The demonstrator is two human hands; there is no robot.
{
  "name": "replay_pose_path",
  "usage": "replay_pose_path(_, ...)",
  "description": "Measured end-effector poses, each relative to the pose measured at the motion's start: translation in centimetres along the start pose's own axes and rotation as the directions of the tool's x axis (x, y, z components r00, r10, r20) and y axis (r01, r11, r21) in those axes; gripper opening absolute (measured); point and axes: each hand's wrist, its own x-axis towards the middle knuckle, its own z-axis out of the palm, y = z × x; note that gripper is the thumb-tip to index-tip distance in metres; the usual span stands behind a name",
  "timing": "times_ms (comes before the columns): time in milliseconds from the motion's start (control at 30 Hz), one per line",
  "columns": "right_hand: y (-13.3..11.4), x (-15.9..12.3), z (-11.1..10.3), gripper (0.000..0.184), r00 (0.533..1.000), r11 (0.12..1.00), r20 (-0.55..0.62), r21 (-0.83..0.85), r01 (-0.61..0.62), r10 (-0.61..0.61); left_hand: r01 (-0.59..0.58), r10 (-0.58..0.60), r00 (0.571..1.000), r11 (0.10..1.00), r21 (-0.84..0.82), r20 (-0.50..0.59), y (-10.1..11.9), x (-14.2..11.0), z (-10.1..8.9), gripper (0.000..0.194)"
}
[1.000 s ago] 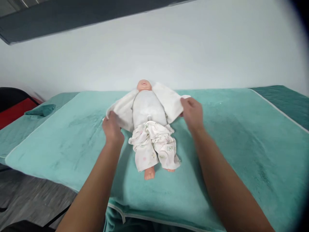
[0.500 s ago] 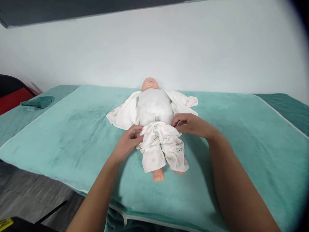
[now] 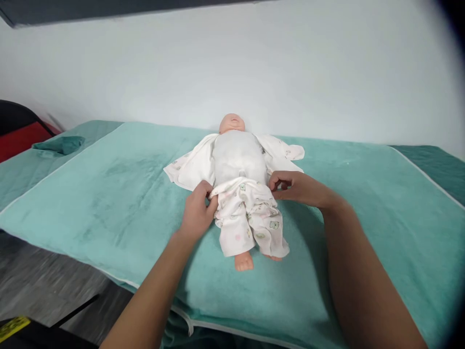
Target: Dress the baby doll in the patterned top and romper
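Note:
A baby doll [image 3: 238,152] lies on its back with its head toward the wall. Its white patterned shirt [image 3: 196,162] is spread open at both sides, baring the pale torso. White baby pants [image 3: 236,218] with small green and pink prints cover the hips and legs; the feet stick out below. My left hand [image 3: 199,208] is closed on the waistband at the left hip. At the opposite hip, my right hand [image 3: 296,188] pinches the waistband's edge, its fingertips partly hidden by the curled fingers.
A green padded sheet [image 3: 127,194] covers the bed under the doll. Behind it rises a white wall [image 3: 327,72]. A dark panel [image 3: 109,9] overhangs at the top. A red and black object [image 3: 22,133] stands at the far left; a black item with a yellow label [image 3: 14,327] is at lower left.
My left hand has moved up along the left hip, and the waistband sits slightly higher there. My right hand stays at the other hip. The view has shifted a little.

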Motion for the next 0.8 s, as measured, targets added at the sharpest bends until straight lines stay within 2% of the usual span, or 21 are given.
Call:
replay_pose_path(67,0.2,0.0,-0.1,0.021,0.997,1.0,0.071,0.001,-0.01,0.01,0.068,-0.068,0.994,0.998,-0.005,-0.088,0.0,0.6,0.7,0.013)
replay_pose_path(133,0.3,0.0,-0.2,0.022,0.993,1.0,0.114,-0.013,-0.016,0.017,0.182,-0.193,0.979,0.973,-0.143,-0.068,-0.1,1.0,1.1,0.014)
replay_pose_path(200,0.4,0.0,-0.3,0.018,0.995,0.999,0.102,-0.039,0.005,-0.001,0.304,-0.297,0.952,0.894,-0.33,0.071,-0.4,0.9,1.2,0.019)
replay_pose_path(300,0.5,0.2,0.0,0.01,0.996,0.996,0.04,-0.045,0.079,-0.077,0.444,-0.335,0.895,0.731,-0.518,0.295,-0.7,0.5,0.5,0.023)
replay_pose_path(367,0.8,0.6,0.5,0.008,0.99,0.991,-0.046,-0.023,0.131,-0.132,0.5,-0.337,0.864,0.667,-0.552,0.375,-0.8,0.2,0.0,0.028)
replay_pose_path(433,1.1,1.2,1.3,0.009,0.965,0.987,-0.207,-0.027,0.156,-0.158,0.524,-0.36,0.849,0.67,-0.525,0.388,-0.7,0.1,-0.2,0.033)
replay_pose_path(500,1.6,2.1,2.2,0.01,0.902,0.989,-0.406,-0.058,0.134,-0.146,0.5,-0.358,0.861,0.726,-0.472,0.361,-0.5,0.2,-0.1,0.031)
replay_pose_path(567,2.0,3.1,3.0,0.008,0.8,0.989,-0.582,-0.087,0.118,-0.146,0.428,-0.294,0.89,0.802,-0.416,0.348,-0.3,0.2,0.1,0.025)
replay_pose_path(633,2.3,3.9,3.5,0.005,0.715,0.98,-0.672,-0.097,0.173,-0.193,0.314,-0.189,0.922,0.876,-0.366,0.338,-0.1,0.3,0.2,0.025)
replay_pose_path(700,2.6,4.3,3.7,0.008,0.697,0.961,-0.672,-0.09,0.261,-0.252,0.196,-0.099,0.949,0.93,-0.311,0.3,0.1,0.3,0.2,0.022)
replay_pose_path(800,2.6,4.3,3.6,0.01,0.742,0.948,-0.607,-0.063,0.311,-0.284,0.073,-0.026,0.979,0.972,-0.225,0.205,0.8,0.5,0.2,0.01)
